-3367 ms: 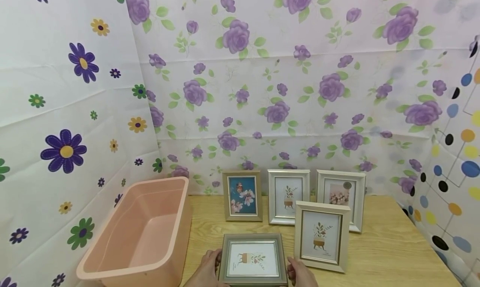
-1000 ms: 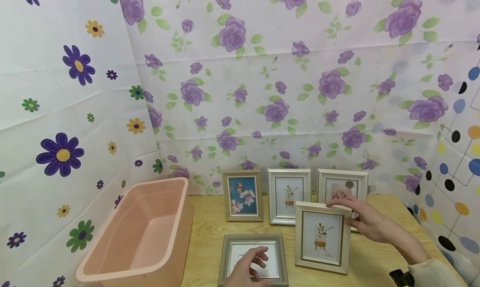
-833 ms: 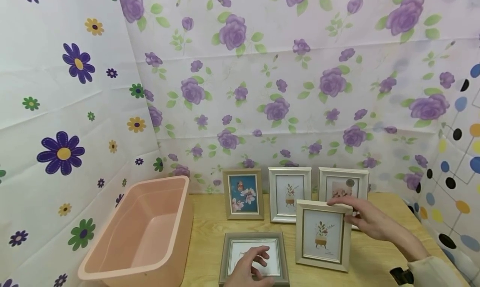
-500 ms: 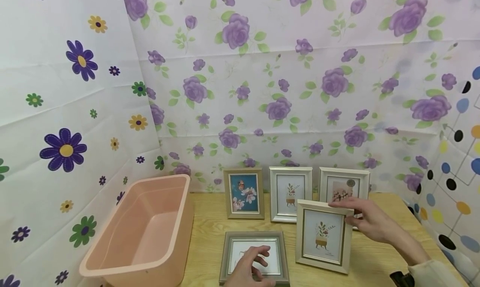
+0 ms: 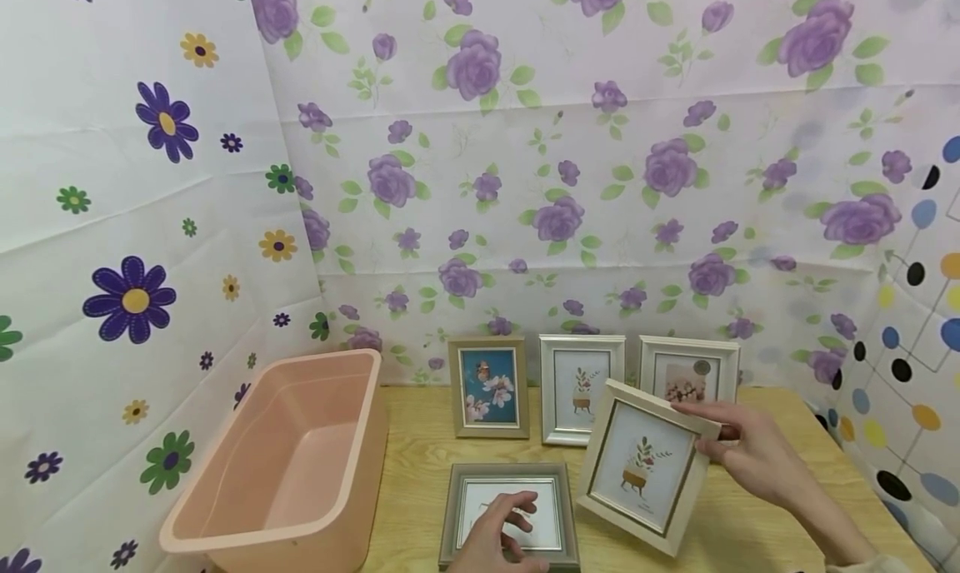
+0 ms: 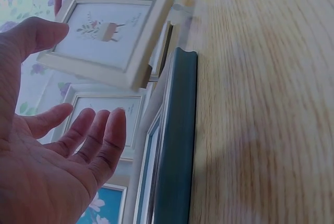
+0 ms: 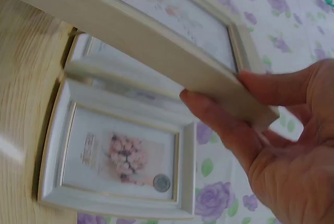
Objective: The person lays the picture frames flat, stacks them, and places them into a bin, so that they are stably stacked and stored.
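My right hand (image 5: 753, 456) grips a cream picture frame (image 5: 645, 465) by its upper right corner, thumb on the front side. The frame leans clockwise in the head view, and its plant print faces me. In the right wrist view, thumb and fingers pinch the cream frame's edge (image 7: 156, 41). A grey-brown picture frame (image 5: 551, 510) lies flat at the near side of the table. Over it hovers my left hand (image 5: 498, 535), fingers loosely bent and holding nothing. The left wrist view shows that hand (image 6: 57, 151) beside the flat frame's dark edge (image 6: 180, 140).
Behind stand a tan frame with a blue blossom picture (image 5: 487, 390), a silver-white frame with a plant print (image 5: 577, 390) and a white frame with pink flowers (image 5: 686, 373). A pink plastic tub (image 5: 300, 473) stands at left on the wooden table (image 5: 787, 473). Flowered cloth (image 5: 555, 173) hangs behind.
Both hands held the grey-brown frame's sides at first. My right hand then went to the cream frame's top corner and has now tilted it up. The left hand stays over the flat frame.
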`<state>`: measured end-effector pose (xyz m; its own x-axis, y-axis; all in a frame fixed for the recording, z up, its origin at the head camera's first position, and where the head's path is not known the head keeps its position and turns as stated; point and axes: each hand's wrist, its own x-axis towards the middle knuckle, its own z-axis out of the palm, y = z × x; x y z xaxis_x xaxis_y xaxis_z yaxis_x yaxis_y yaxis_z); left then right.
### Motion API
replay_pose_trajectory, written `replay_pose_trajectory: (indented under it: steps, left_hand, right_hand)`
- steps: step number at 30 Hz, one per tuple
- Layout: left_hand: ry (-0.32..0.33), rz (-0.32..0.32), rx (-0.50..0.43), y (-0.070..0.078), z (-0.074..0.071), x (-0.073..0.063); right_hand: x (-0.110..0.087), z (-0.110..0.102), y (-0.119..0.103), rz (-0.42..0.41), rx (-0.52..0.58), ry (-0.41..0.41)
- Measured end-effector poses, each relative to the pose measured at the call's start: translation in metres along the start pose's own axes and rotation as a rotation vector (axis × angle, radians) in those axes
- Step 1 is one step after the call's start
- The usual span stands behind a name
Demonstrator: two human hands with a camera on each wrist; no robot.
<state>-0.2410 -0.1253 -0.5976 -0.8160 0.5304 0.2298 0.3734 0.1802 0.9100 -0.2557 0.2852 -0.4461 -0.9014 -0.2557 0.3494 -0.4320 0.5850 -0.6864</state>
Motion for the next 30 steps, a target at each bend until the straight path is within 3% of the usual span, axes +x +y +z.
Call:
replay_pose_trajectory:
  steps: [5, 9, 14, 17, 23, 27, 30]
  left_hand:
    - [0.011, 0.000, -0.011, 0.004, 0.001, -0.001]
    - [0.018, -0.040, -0.033, -0.018, 0.003, 0.002]
    - [0.041, -0.100, -0.093, -0.043, 0.006, 0.005]
    - [0.073, -0.159, -0.135, -0.032, 0.006, 0.004]
    - [0.165, -0.236, -0.193, 0.023, 0.003, 0.001]
    - [0.166, -0.236, -0.347, 0.044, 0.001, 0.006]
    - [0.119, -0.233, -0.491, 0.047, -0.001, 0.009]
  right_hand:
    - [-0.010, 0.005, -0.013, 0.186, 0.104, 0.050]
    - [-0.015, 0.013, -0.020, 0.316, 0.210, 0.115]
    - [-0.019, 0.022, -0.025, 0.487, 0.435, 0.184]
    - [-0.021, 0.029, -0.028, 0.569, 0.579, 0.232]
    - [-0.027, 0.057, -0.038, 0.665, 0.777, 0.320]
    - [-0.033, 0.081, -0.046, 0.711, 0.910, 0.364]
    - [-0.037, 0.098, -0.050, 0.746, 0.989, 0.386]
